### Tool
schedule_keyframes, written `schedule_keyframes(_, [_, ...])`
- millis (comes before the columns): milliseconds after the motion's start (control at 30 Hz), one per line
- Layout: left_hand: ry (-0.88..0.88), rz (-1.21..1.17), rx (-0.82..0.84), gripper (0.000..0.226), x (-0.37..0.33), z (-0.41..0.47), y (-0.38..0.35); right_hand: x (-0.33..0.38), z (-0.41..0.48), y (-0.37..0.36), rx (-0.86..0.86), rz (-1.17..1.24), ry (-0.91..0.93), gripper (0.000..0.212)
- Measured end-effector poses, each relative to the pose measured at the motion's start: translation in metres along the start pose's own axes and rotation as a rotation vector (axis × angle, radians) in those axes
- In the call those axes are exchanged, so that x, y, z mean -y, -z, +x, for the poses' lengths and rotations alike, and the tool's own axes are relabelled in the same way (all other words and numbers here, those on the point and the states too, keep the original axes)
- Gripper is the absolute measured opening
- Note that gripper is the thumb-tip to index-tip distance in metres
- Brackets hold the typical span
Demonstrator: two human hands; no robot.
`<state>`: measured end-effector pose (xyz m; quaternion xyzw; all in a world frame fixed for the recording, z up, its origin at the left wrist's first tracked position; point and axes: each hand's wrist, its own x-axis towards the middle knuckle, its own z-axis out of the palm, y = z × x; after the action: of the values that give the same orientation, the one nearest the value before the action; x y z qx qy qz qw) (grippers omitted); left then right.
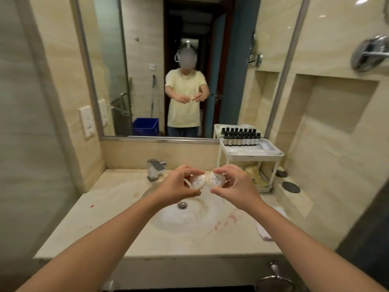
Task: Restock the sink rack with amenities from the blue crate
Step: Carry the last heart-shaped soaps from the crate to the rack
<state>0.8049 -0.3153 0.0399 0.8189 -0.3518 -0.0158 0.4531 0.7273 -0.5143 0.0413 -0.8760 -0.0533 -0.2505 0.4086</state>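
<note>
while over sink (185, 222), discs (197, 181) in hands (175, 187)

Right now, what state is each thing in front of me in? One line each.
Left hand: pinches a round white labelled amenity disc over the sink basin
Right hand: pinches a second round white disc
White two-tier rack: upright dark bottles on top tray, yellow packets below
Chrome tap: no water running
Blue plastic crate: reflected in the mirror, contents hidden
</note>
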Motion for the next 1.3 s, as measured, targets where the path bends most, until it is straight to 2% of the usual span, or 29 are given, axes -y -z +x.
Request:
schedule_keyframes(267, [-0.148,-0.042,0.116,0.054,-0.001,0.069,0.012,-0.005,0.028,0.020,-0.140,-0.070,-0.057,0.052])
schedule_keyframes(600, [-0.212,-0.068,0.207,0.054,0.003,0.136,-0.003,-0.043,0.058,0.042,-0.204,-0.086,-0.150,0.049])
schedule_keyframes(833, [-0.181,-0.011,0.188,0.057,0.021,0.209,-0.035,-0.109,0.106,0.062,-0.169,-0.087,-0.187,0.050])
schedule_keyframes(1300, [0.033,0.129,0.095,0.055,0.072,0.390,-0.123,-0.265,0.254,0.106,-0.002,-0.131,-0.281,0.036])
